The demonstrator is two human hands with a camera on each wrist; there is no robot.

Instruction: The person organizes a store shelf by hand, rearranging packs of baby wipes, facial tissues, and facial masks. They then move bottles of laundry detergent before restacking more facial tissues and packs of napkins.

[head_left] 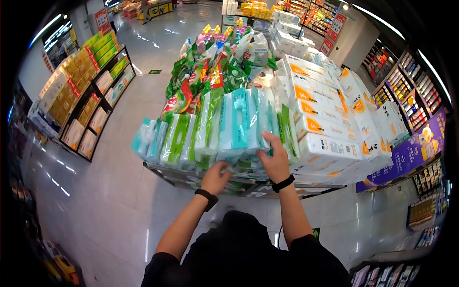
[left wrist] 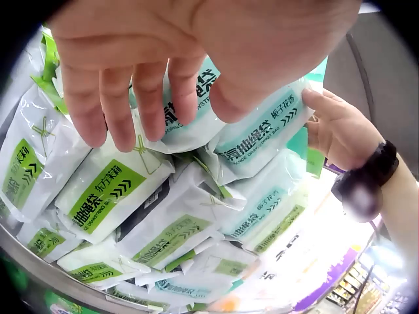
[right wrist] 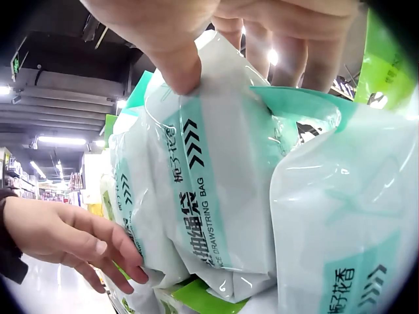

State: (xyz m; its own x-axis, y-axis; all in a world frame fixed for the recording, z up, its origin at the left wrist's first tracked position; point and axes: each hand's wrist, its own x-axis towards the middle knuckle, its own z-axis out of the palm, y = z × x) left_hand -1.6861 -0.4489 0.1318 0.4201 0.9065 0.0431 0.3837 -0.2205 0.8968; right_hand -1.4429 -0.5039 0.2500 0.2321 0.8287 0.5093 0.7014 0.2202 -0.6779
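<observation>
White and teal packs (head_left: 233,125) with drawstring-bag print lie in a row with green ones at the display's front edge. My right hand (head_left: 276,160) is at the right end of a teal pack; in the right wrist view its thumb and fingers straddle the top of that pack (right wrist: 226,157), pinching it. My left hand (head_left: 216,178) is at the front of the row, fingers loosely extended. The left wrist view shows the left fingers (left wrist: 150,98) hanging down before the pack fronts; whether they touch is unclear.
Green and red bags (head_left: 217,71) are heaped behind the row. Stacked white and orange tissue packs (head_left: 325,143) stand at the right. A shelf unit (head_left: 91,110) is across the aisle at the left, and a purple banner (head_left: 406,155) hangs at the far right.
</observation>
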